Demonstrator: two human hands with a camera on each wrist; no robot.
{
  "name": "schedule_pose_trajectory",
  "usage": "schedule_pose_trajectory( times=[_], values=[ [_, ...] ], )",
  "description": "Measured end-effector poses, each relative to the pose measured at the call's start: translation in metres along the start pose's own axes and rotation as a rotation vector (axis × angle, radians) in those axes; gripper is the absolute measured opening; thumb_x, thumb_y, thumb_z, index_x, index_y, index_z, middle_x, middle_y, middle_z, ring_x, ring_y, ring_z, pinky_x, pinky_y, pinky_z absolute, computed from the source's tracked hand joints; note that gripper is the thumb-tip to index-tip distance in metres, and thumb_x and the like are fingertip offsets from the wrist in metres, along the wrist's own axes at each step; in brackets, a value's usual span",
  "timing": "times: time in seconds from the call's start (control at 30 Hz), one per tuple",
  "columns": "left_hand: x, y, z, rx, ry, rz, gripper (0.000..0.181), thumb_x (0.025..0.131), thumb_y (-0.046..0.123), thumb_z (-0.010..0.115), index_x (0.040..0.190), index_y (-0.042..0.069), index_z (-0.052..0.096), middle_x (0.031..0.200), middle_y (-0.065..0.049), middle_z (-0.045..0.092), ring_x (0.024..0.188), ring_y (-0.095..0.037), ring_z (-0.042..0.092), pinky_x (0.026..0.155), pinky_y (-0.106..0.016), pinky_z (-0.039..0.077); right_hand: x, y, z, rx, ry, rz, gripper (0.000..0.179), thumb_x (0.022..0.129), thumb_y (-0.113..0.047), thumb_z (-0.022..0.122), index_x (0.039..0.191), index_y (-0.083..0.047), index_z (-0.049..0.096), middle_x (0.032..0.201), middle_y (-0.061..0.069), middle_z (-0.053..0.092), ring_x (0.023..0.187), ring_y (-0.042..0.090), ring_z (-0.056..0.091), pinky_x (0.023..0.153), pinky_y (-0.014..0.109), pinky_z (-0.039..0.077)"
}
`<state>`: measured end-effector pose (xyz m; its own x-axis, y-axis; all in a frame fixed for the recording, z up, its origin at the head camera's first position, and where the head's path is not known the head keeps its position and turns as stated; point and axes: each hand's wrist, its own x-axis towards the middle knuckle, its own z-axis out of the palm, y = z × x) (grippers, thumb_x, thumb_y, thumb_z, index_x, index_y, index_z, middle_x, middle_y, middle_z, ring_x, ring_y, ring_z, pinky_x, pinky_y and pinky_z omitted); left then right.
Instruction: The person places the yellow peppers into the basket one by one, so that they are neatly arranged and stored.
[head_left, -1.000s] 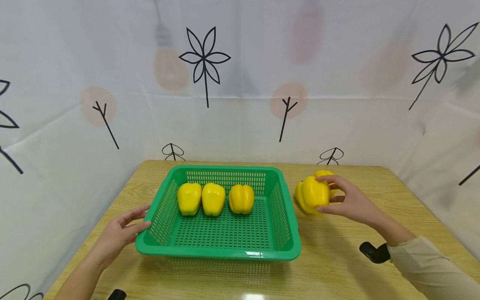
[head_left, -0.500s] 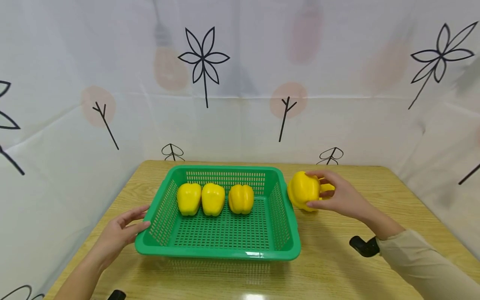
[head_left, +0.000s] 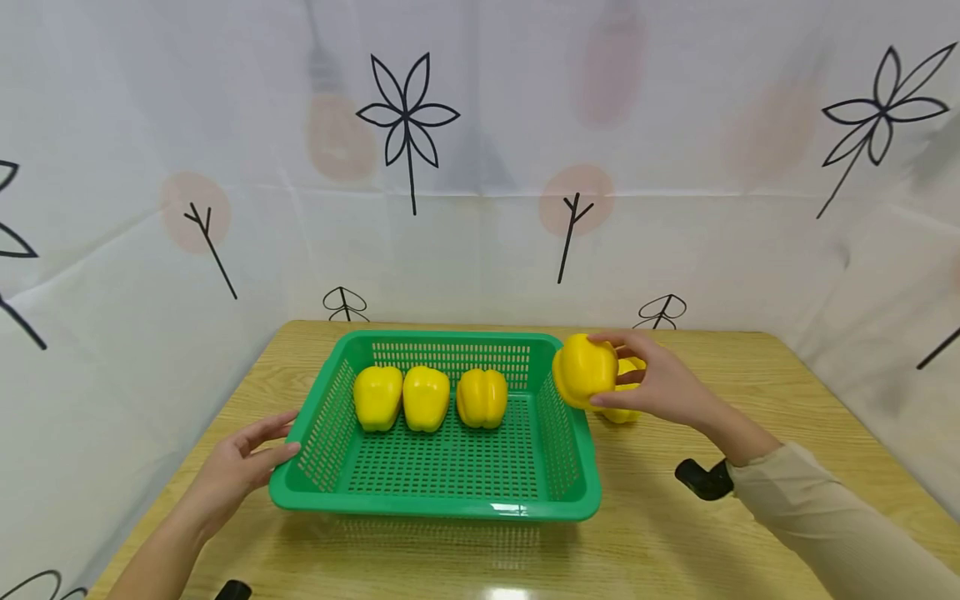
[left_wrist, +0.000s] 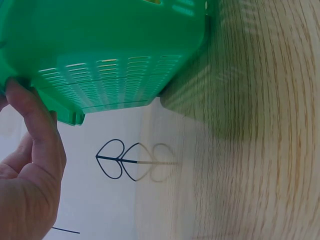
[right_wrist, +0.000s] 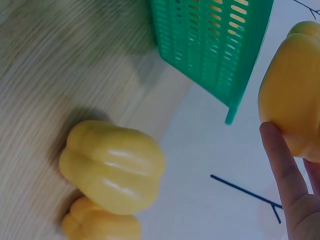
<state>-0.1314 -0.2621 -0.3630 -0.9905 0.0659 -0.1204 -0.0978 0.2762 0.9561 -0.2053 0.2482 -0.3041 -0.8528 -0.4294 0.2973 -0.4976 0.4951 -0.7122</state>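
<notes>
In the head view my right hand (head_left: 660, 379) grips a yellow bell pepper (head_left: 585, 371) above the right rim of a green plastic basket (head_left: 435, 505). In the right wrist view, fingertips press against the side of this held pepper (right_wrist: 295, 92). My left hand (head_left: 238, 460) holds the basket's left rim; the left wrist view shows bent fingers (left_wrist: 37, 120) at the rim's edge. Inside, a row of three yellow bell peppers (head_left: 427, 398) sits toward the back left. Two more bell peppers (right_wrist: 117, 165) lie on the table right of the basket, partly hidden behind my right hand in the head view.
The basket stands on a light wooden table (head_left: 675, 517). A white cloth (head_left: 480, 250) with printed flowers and twigs hangs behind the table and along its sides. A black wrist mount (head_left: 703, 479) sticks out from my right wrist.
My right hand has carried the gripped bell pepper leftward and slightly up, from beside the basket to over its right rim. The left hand and the basket have stayed in place.
</notes>
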Motion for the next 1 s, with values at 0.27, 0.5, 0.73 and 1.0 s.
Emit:
schedule_pose_trajectory(
  times=[0.27,0.5,0.73,1.0],
  values=[
    [0.0,-0.001,0.0,-0.007,0.0,0.004,0.065,0.091,0.026,0.062,0.145,0.006,0.032,0.138,-0.018,0.031,0.098,-0.007,0.057,0.082,-0.033,0.05,0.011,-0.008,0.007,0.019,-0.001,-0.031,0.068,0.072,-0.019,0.083,0.13,-0.008,0.049,0.128,0.008,0.046,0.105,0.029,0.046,0.079,0.038,0.052],
    [0.0,-0.002,-0.001,0.013,-0.002,0.002,0.064,0.091,0.027,0.062,0.145,0.007,0.033,0.138,-0.018,0.031,0.099,-0.006,0.057,0.083,-0.035,0.049,0.021,-0.017,0.012,0.024,-0.02,-0.067,0.07,0.071,-0.018,0.083,0.131,-0.009,0.048,0.13,0.007,0.045,0.107,0.03,0.046,0.079,0.037,0.052],
    [0.001,-0.002,0.0,0.009,-0.002,0.003,0.064,0.091,0.027,0.061,0.145,0.007,0.033,0.139,-0.018,0.031,0.099,-0.005,0.057,0.084,-0.035,0.049,0.032,-0.028,0.019,0.047,-0.046,-0.076,0.072,0.071,-0.02,0.083,0.132,-0.012,0.047,0.131,0.005,0.044,0.108,0.029,0.045,0.081,0.039,0.051],
    [0.001,-0.002,0.0,0.005,-0.003,0.006,0.065,0.091,0.027,0.062,0.145,0.006,0.032,0.139,-0.018,0.031,0.099,-0.005,0.057,0.084,-0.035,0.049,0.046,-0.04,0.033,0.087,-0.09,-0.072,0.071,0.07,-0.02,0.084,0.131,-0.016,0.048,0.133,0.005,0.041,0.11,0.03,0.044,0.082,0.042,0.05]
  ],
)
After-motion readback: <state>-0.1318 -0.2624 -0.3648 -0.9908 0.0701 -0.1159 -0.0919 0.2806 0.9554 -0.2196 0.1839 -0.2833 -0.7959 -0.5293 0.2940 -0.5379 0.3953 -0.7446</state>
